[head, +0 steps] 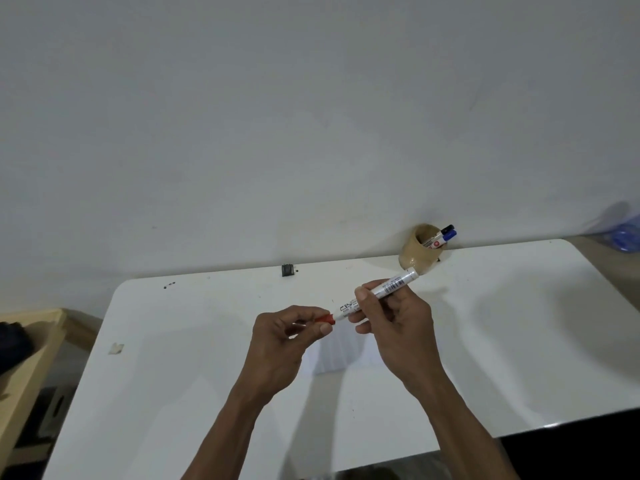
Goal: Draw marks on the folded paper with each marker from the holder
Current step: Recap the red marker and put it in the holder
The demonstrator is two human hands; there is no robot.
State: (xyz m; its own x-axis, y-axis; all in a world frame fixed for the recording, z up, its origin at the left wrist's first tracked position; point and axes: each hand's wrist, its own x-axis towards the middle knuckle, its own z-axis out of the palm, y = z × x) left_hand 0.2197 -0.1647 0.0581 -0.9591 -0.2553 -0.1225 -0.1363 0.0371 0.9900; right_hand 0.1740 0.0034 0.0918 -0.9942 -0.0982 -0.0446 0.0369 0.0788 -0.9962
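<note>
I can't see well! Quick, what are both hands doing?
Left hand: closed, pinching the red plastic cap.
Right hand: closed, holding the white barcoded marker.

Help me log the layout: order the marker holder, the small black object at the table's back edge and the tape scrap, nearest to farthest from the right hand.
1. Marker holder, just beyond the right hand.
2. Small black object, back edge, leftward.
3. Tape scrap, far left.

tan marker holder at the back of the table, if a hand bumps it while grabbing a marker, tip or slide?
The holder already leans forward, mouth tipped toward the camera, so it looks apt to tip or roll. It appears to be a thin tape-wrapped tube, probably light and easy to slide on the smooth table. The two markers lean to one side, likely biasing it that way.
</note>
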